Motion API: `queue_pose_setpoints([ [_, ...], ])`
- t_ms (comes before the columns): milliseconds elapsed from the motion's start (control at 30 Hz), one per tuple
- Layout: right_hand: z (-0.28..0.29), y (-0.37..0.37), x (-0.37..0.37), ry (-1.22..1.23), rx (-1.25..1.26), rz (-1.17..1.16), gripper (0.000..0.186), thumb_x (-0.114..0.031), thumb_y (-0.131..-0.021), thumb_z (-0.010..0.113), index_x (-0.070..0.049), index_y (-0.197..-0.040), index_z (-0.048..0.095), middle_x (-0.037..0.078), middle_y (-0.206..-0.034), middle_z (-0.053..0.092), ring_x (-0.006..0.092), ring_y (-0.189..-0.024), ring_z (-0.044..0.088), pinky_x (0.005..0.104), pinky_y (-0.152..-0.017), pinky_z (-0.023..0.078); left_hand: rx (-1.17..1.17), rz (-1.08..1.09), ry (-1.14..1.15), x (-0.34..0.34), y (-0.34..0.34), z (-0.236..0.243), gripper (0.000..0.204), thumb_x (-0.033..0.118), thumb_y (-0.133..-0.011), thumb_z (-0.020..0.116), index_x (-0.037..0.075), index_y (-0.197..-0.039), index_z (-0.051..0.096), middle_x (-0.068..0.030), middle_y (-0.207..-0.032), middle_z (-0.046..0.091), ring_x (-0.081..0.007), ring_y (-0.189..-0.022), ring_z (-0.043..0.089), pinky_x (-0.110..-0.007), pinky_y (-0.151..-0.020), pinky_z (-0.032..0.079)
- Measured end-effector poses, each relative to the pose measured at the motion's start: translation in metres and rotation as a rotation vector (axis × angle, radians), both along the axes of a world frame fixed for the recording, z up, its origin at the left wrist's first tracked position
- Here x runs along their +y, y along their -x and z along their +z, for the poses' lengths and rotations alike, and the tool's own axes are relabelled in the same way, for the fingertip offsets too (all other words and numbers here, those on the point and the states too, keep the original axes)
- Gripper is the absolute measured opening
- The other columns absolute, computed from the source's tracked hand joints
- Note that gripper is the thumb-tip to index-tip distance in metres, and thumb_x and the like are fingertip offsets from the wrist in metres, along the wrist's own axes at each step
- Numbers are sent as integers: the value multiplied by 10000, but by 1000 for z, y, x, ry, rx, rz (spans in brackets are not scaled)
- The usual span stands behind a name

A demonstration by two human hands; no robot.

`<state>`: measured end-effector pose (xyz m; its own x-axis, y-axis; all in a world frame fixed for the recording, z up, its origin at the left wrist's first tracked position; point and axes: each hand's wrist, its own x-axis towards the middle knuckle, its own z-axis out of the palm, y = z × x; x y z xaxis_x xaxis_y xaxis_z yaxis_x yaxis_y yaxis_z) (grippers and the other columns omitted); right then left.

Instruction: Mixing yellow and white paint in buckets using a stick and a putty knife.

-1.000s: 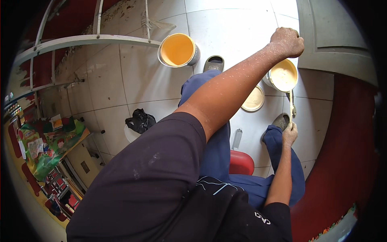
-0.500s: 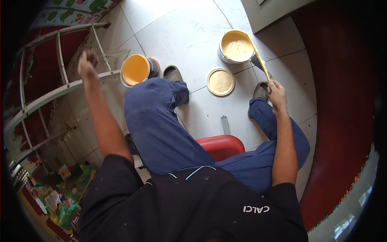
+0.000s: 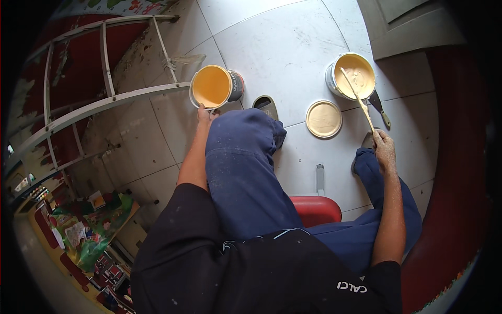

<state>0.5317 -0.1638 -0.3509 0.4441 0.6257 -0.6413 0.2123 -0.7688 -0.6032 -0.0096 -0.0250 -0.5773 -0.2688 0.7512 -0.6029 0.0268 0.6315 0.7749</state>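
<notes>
Stirring, apparently: right hand point(image 3: 385, 149) closed on long cream-coated stick point(image 3: 364, 109), tip in round white bucket of cream paint point(image 3: 330, 79) toward white tile floor's point(image 3: 285, 55) right edge; left hand point(image 3: 205, 114) at near rim of round orange-lined bucket point(image 3: 237, 85), can't tell if gripping; next move likely needs firm hold there

Worn at head height, the fisheye camera looks steeply down and forward: the dark shirt point(image 3: 251, 272) close below, left hand point(image 3: 205, 113) and right hand point(image 3: 385, 149) farther off, then the floor point(image 3: 272, 47) out to the door point(image 3: 413, 31) at its far right edge.
</notes>
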Motion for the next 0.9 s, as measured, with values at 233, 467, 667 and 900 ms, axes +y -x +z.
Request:
queue_pose_setpoints([
  [233,-12,23,24,-9,15,135,249,-218,-893,519,-3,-938,637,-16,-651,471,71,-606,421,250,-545,359,-129,299,182,19,62,18,225,137,-925,472,-74,-992,511,-196,-951,580,-256,-807,622,-342,-662,557],
  [467,-27,9,10,13,-3,121,248,-221,-892,522,-9,-944,640,-2,-674,513,84,-615,445,256,-571,384,-93,307,77,38,-5,37,214,15,-862,554,-61,-1034,452,-143,-893,589,-218,-742,632,-294,-632,579],
  [667,-19,15,12,24,-50,140,245,-214,-892,516,-8,-934,641,5,-690,527,89,-621,455,260,-584,393,-121,97,118,54,-40,42,215,28,-847,582,-80,-999,476,-154,-917,597,-212,-756,635,-272,-626,576],
  [900,-21,8,7,14,-3,106,238,-214,-887,522,-15,-954,633,-5,-671,507,81,-622,455,244,-579,387,-173,-197,148,72,-113,50,206,38,-833,609,-50,-986,504,-135,-905,611,-204,-759,638,-287,-640,565],
])
